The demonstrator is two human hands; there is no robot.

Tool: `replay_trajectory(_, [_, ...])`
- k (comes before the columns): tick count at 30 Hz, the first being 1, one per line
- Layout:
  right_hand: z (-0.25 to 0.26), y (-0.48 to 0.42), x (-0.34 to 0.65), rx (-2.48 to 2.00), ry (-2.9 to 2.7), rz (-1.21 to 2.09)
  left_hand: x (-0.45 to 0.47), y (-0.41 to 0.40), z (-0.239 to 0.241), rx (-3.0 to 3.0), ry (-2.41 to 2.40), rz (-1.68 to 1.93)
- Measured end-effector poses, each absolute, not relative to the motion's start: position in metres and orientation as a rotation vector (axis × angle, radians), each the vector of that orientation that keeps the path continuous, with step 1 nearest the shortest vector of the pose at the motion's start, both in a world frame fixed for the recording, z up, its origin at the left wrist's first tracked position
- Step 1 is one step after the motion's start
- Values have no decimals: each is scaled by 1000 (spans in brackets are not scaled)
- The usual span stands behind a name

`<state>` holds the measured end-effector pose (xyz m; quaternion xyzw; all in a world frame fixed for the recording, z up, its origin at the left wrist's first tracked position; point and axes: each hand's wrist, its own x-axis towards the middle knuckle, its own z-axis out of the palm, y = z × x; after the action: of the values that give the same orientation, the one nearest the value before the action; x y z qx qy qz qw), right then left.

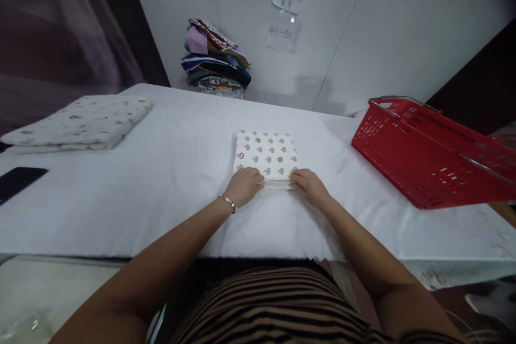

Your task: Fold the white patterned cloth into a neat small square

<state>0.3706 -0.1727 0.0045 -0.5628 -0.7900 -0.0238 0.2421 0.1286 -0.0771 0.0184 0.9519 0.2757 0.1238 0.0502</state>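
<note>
A white cloth printed with small grey, green and red mushroom shapes (268, 153) lies folded into a thick square on the table. My left hand (244, 185) grips its near left corner, fingers closed over the edge. At the near right corner, my right hand (310, 187) holds the cloth the same way. Between the hands, several stacked layers show along the near edge. My thumbs and the undersides of the corners are partly hidden.
The table has a white cover (181, 172). On its left lie another folded patterned cloth (88, 118) and a flat dark object (20, 181). A red plastic basket (435, 156) stands at the right. Behind the table is a pile of folded fabrics (217, 62) against the wall.
</note>
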Motion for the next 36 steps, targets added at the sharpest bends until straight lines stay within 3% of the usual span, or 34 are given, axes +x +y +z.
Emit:
replay_trajectory(4, [0,-183,381,-1566,-1931,79,130,-77,20,2900,830,369])
replay_trajectory(11, [5,-184,391,-1714,-1035,718,127,-78,13,2916,817,454])
replay_trajectory(16, [13,-181,386,-1763,-1013,926,127,-78,8,2931,810,521])
replay_trajectory(27, [11,-184,371,-1852,-1449,499,127,-80,5,2886,803,595])
replay_trajectory(36, [6,-187,372,-1785,-1384,552,127,-81,5,2868,822,604])
